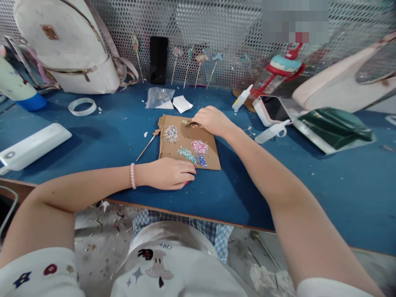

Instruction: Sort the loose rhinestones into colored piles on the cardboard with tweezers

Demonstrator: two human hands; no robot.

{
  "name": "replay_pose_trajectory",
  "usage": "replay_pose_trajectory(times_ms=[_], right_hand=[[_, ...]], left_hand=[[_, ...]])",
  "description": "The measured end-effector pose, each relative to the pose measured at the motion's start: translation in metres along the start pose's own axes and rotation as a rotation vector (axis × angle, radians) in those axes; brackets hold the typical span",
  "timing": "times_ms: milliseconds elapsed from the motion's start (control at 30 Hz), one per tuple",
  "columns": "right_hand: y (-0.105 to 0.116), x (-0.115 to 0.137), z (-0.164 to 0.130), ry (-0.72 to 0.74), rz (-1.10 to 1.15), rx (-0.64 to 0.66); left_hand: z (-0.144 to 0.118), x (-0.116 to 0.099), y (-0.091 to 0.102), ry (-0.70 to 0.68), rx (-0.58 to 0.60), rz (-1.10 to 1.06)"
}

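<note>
A brown cardboard piece (188,138) lies on the blue table with small piles of rhinestones on it: clear ones (171,134), pink ones (199,147), turquoise ones (187,154) and blue ones (202,160). My right hand (213,119) is closed on dark, thin-tipped tweezers (193,123), their tips over the board's upper part beside some pale yellow and amber stones. My left hand (170,172) lies palm down across the board's near edge, fingers loosely bent and holding nothing. To the board's left, a thin stick (146,146) leans with its beaded end against the edge.
Behind the board are a plastic bag (160,98), white paper (182,104) and a phone (159,60) against the mesh. Several decorated sticks (199,68) stand there. Glue bottles (269,133), a pink-edged device (272,109) and a green pouch (337,128) lie right; a tape roll (82,112) lies left.
</note>
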State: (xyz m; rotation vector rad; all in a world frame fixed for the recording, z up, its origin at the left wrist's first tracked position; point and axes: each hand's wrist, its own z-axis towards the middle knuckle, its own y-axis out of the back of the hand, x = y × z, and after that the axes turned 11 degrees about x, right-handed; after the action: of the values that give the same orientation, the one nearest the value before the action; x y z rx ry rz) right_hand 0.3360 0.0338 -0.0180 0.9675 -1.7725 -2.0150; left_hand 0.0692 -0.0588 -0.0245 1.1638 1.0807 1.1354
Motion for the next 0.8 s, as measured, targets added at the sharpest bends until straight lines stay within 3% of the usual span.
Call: replay_pose_trajectory(times_ms=[200, 467, 700, 800], right_hand=[[-0.003, -0.001, 0.003, 0.020, -0.020, -0.030], [0.000, -0.002, -0.001, 0.032, -0.054, -0.006], [0.003, -0.001, -0.006, -0.008, -0.088, 0.067], [0.003, -0.006, -0.010, -0.074, -0.022, 0.027]], left_hand=[[0.001, 0.000, 0.000, -0.018, -0.031, -0.005], [0.000, 0.000, -0.001, 0.016, 0.011, -0.028], [-0.001, 0.000, -0.001, -0.013, -0.043, -0.039], [-0.001, 0.000, -0.001, -0.009, -0.036, -0.037]])
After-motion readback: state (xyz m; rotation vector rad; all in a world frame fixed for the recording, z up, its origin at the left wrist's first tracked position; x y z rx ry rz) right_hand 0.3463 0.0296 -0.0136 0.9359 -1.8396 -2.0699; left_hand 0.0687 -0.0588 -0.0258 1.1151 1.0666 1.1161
